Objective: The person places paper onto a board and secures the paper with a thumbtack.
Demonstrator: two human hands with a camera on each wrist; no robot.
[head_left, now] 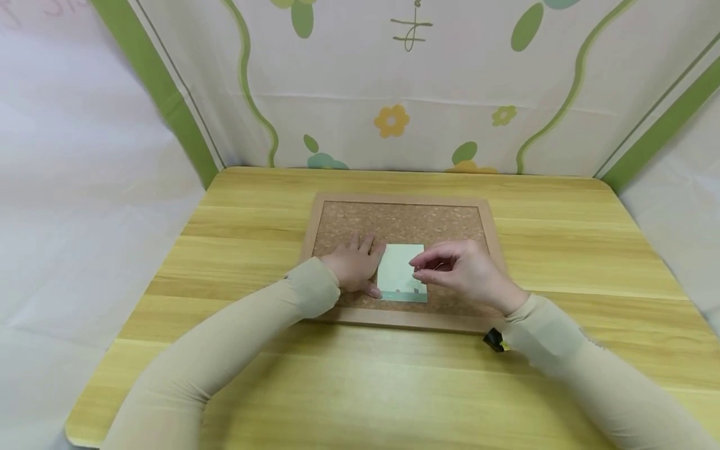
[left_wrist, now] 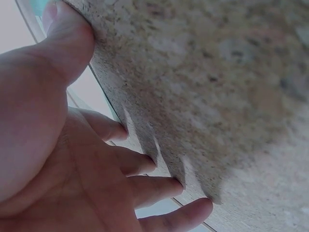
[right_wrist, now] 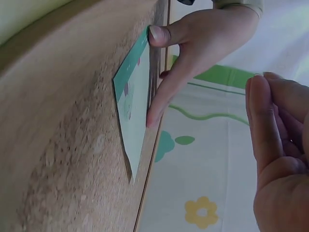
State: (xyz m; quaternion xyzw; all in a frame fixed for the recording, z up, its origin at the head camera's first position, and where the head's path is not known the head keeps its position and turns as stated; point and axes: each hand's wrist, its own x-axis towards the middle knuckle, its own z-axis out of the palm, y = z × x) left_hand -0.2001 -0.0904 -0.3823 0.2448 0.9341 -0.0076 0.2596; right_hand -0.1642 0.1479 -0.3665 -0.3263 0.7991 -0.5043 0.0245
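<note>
A light green notepaper sheet with a darker green band along its near edge lies on the framed corkboard. My left hand rests spread at the sheet's left side. Its thumb lies on the near left corner, and the other fingertips touch the cork. Above the sheet's right half, my right hand is raised, thumb and fingers brought together. They pinch a tiny clear thing, mostly hidden by the fingertips; I cannot tell its kind.
The corkboard's wooden frame lies flat on a wood-grain table. A small black and yellow object sits by the board's near right corner, partly behind my right sleeve. A printed cloth with flowers hangs behind the table.
</note>
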